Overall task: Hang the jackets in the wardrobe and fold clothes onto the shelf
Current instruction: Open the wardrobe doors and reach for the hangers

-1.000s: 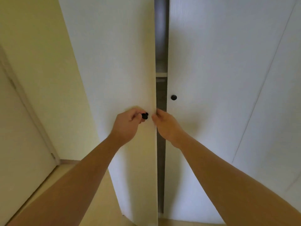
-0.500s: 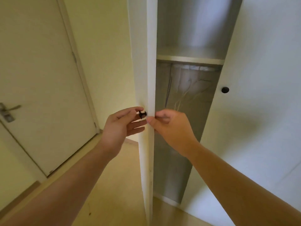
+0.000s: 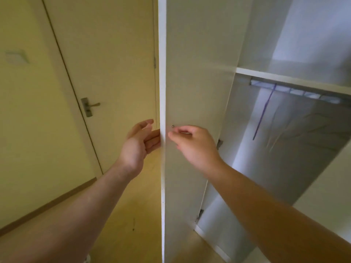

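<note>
The white wardrobe's left door stands swung open, its edge facing me. My left hand is open with straight fingers touching the door's outer side at the edge. My right hand lies against the inner face just below a small metal screw, fingers loosely curled and holding nothing. Inside, a white shelf sits above a hanging rail with several thin hangers on it. No jackets or clothes are in view.
The wardrobe's right door is partly open at the right edge. A cream room door with a metal lever handle is on the left, set in a yellow wall. The floor is light wood.
The left wardrobe door has swung wide open from nearly shut. My left hand let go of the black knob and opened flat. More of the shelf and rail shows.
</note>
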